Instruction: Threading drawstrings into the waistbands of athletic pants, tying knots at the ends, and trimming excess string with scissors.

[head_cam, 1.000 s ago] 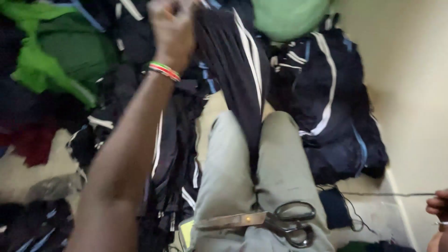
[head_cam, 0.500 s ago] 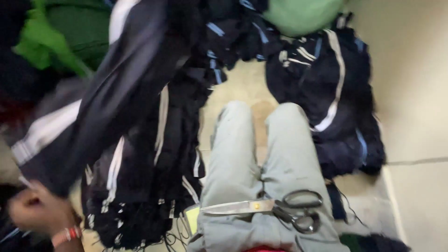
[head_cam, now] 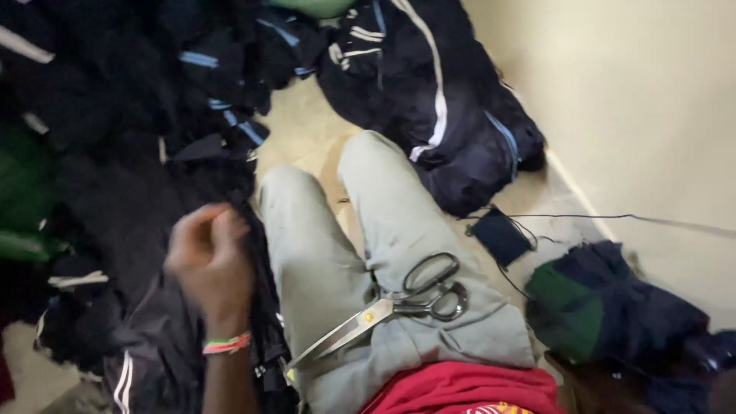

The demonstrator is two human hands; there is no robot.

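My left hand (head_cam: 211,261) hovers left of my lap, blurred, its fingers curled around a black garment (head_cam: 153,199) that lies against my left thigh. A striped band (head_cam: 226,343) circles that wrist. Large steel scissors (head_cam: 391,307) with dark handles rest shut across my lap, on my grey trousers (head_cam: 330,253). My right hand is out of the frame.
Heaps of dark, white-striped garments (head_cam: 429,92) cover the floor to the left and ahead. A dark blue and green bundle (head_cam: 606,307) sits at the right by the pale wall (head_cam: 652,115). A thin thread (head_cam: 613,217) runs from the wall to a small dark patch (head_cam: 502,236).
My left hand swung the black striped garment from high in front down to the pile at my left. The view shifted right, and my right hand left the frame.
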